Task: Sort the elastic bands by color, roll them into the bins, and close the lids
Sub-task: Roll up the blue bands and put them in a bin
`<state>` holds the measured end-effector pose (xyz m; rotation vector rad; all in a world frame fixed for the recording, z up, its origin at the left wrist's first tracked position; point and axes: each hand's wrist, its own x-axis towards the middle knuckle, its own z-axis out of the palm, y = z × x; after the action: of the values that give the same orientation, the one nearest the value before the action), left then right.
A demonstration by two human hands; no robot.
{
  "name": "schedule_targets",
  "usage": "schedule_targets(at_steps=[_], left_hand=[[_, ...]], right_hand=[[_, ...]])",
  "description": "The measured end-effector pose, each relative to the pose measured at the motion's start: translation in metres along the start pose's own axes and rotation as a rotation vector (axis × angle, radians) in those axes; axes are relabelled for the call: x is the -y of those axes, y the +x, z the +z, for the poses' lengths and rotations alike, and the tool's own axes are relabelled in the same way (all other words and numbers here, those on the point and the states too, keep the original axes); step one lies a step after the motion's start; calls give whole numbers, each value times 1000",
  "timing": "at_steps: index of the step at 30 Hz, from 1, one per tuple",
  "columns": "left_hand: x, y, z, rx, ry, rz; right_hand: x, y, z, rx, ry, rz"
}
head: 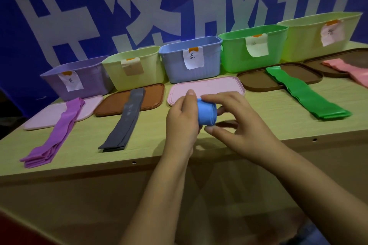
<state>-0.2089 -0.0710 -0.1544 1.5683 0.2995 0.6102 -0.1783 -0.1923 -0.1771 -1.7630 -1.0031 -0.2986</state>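
A blue elastic band (206, 112), rolled into a tight cylinder, is held above the table in front of the blue bin (191, 59). My left hand (182, 121) grips its left end, thumb on top. My right hand (235, 121) pinches its right side between curled fingers and thumb. Flat stacks of purple bands (57, 131), grey bands (124, 123), green bands (302, 93) and pink bands (348, 71) lie before their bins. All the bins stand open.
A purple bin (79, 81), a pale yellow bin (133, 67), a green bin (253, 49) and a large yellow bin (318, 36) line the back. Pink lids (209, 87) and brown lids (153, 97) lie flat in front of them. The table edge (133, 163) runs close below my hands.
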Motion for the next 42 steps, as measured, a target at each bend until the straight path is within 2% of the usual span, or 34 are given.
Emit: schedule_targets(at_steps=[3, 5, 8, 11, 13, 14, 18, 20, 23, 27, 31, 36, 39, 42], left_hand=[[7, -6, 0, -75, 82, 160], [13, -10, -1, -101, 181, 300], [18, -20, 1, -76, 299, 550], [25, -25, 0, -17, 321, 738], [31, -24, 0, 43, 271, 722], [31, -25, 1, 76, 223, 656], [18, -24, 10, 112, 27, 173], [12, -21, 13, 107, 34, 74], [8, -23, 16, 122, 8, 109], [2, -27, 23, 20, -6, 273], [-2, -34, 25, 6, 0, 409], [-1, -36, 27, -91, 84, 492], [2, -43, 31, -67, 103, 553], [4, -43, 32, -21, 91, 478]], right_hand=[[10, 1, 3, 20, 467, 437], [18, 5, 7, -19, 501, 590], [23, 7, 15, -31, 326, 583], [22, 4, 22, -223, 308, 495], [17, -1, 25, -357, 264, 401], [15, -3, 26, -401, 222, 362], [14, -7, 24, -493, 78, 215], [13, -7, 23, -521, 27, 132], [11, -8, 21, -527, 43, 78], [12, -7, 21, -548, 80, 2], [14, -14, 20, -568, 154, -86], [23, -15, 11, -493, 319, 48], [25, -7, 6, -431, 284, 158], [24, 1, 2, -486, 192, 179]])
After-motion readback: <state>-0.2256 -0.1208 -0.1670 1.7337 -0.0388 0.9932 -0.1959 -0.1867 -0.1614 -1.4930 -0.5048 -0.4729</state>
